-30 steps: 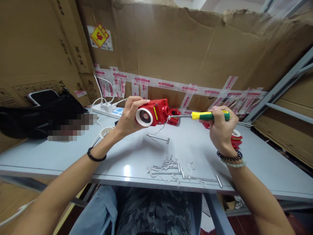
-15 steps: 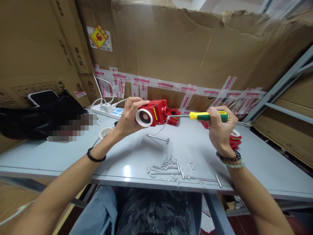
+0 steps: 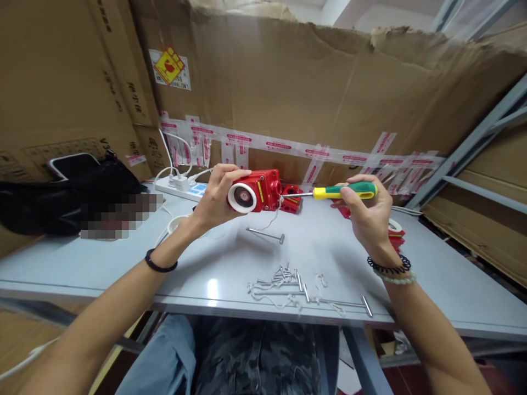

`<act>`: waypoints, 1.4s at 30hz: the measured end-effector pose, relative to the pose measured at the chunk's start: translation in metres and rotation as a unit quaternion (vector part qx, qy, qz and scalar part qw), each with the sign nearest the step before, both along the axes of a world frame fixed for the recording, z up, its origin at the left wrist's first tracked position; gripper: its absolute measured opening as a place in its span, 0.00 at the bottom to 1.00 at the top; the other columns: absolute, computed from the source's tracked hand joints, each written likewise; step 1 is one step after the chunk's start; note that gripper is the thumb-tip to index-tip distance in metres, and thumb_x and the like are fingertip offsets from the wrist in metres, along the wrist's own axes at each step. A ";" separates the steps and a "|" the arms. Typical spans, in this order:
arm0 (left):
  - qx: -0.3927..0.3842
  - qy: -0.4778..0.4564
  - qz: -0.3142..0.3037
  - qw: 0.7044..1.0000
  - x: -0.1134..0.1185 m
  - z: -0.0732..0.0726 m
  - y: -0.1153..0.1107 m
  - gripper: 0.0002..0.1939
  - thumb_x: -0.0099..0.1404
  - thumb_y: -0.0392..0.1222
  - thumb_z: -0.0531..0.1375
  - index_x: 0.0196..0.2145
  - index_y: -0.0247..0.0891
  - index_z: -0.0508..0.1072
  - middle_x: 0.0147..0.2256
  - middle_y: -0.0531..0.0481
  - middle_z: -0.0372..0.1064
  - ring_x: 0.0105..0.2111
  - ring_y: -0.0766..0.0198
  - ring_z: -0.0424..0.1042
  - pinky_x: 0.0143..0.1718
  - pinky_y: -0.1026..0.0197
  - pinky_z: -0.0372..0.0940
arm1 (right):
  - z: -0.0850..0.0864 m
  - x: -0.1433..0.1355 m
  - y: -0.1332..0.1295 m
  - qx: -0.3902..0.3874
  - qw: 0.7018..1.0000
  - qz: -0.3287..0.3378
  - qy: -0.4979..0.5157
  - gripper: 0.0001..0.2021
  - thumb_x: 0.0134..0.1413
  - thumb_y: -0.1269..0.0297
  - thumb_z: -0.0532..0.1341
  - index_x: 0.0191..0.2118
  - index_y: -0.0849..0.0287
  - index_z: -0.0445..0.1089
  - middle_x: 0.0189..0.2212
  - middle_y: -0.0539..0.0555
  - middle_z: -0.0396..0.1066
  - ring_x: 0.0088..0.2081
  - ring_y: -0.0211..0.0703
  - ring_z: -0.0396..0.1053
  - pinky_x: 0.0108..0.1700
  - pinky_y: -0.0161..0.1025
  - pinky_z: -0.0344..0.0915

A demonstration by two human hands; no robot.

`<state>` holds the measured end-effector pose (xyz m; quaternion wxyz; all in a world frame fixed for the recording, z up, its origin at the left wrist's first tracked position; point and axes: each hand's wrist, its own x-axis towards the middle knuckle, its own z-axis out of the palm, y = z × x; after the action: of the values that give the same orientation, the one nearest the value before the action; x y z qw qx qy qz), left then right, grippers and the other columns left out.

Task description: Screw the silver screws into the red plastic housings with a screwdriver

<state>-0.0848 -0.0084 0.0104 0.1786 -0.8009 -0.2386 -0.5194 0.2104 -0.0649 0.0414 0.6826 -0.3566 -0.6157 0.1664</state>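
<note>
At the red box [image 3: 265,190], indistinct tip of the screwdriver [image 3: 328,192].

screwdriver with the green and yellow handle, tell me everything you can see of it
The screwdriver has a green and yellow handle, apparently plastic, and a slim, straight, silvery shaft that looks like metal. It is held roughly level above the table, with the right hand gripping the handle. The shaft points toward the red housing, ending at its side beside a white string. The tip's shape, and whether it touches the housing, cannot be made out.
</note>
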 end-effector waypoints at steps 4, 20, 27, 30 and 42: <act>-0.005 0.004 -0.013 1.000 -0.001 0.000 0.000 0.36 0.51 0.41 0.68 0.55 0.44 0.59 0.47 0.44 0.59 0.48 0.52 0.63 0.48 0.46 0.65 | 0.001 -0.001 -0.002 0.021 1.000 0.015 -0.004 0.14 0.43 0.59 0.68 0.37 0.52 0.67 0.31 0.50 0.71 0.31 0.41 0.72 0.24 0.36 0.71; -0.081 0.069 -0.012 0.994 0.002 -0.001 -0.002 0.36 0.50 0.39 0.67 0.55 0.40 0.59 0.48 0.42 0.59 0.49 0.50 0.62 0.50 0.47 0.64 | -0.005 -0.006 0.005 0.012 0.998 -0.058 0.021 0.12 0.49 0.56 0.63 0.29 0.54 0.60 0.19 0.44 0.65 0.22 0.38 0.68 0.23 0.36 0.66; -0.253 0.170 -0.048 0.951 0.004 -0.002 -0.004 0.33 0.49 0.44 0.67 0.52 0.42 0.62 0.48 0.44 0.63 0.48 0.50 0.65 0.47 0.49 0.65 | -0.019 -0.002 0.017 -0.008 0.987 -0.137 -0.088 0.11 0.46 0.58 0.65 0.26 0.56 0.63 0.19 0.45 0.63 0.22 0.36 0.64 0.25 0.35 0.64; -0.313 0.214 -0.085 0.921 0.001 -0.001 -0.006 0.33 0.49 0.47 0.67 0.52 0.43 0.64 0.48 0.45 0.66 0.47 0.50 0.67 0.46 0.51 0.65 | -0.021 0.002 0.022 -0.003 0.985 -0.146 -0.089 0.11 0.47 0.58 0.65 0.25 0.56 0.63 0.19 0.44 0.62 0.22 0.36 0.63 0.26 0.36 0.63; -0.453 0.293 -0.025 0.841 -0.025 0.007 -0.007 0.34 0.46 0.51 0.68 0.50 0.41 0.65 0.46 0.48 0.70 0.42 0.53 0.71 0.40 0.57 0.67 | -0.003 0.014 0.013 0.122 0.933 -0.305 -0.150 0.10 0.47 0.62 0.64 0.26 0.55 0.60 0.21 0.45 0.59 0.22 0.36 0.56 0.28 0.37 0.57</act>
<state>-0.1103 -0.0158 0.0171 -0.1558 -0.9128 -0.3643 -0.0989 0.2245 -0.0518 0.0380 0.6385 -0.4619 -0.5882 -0.1815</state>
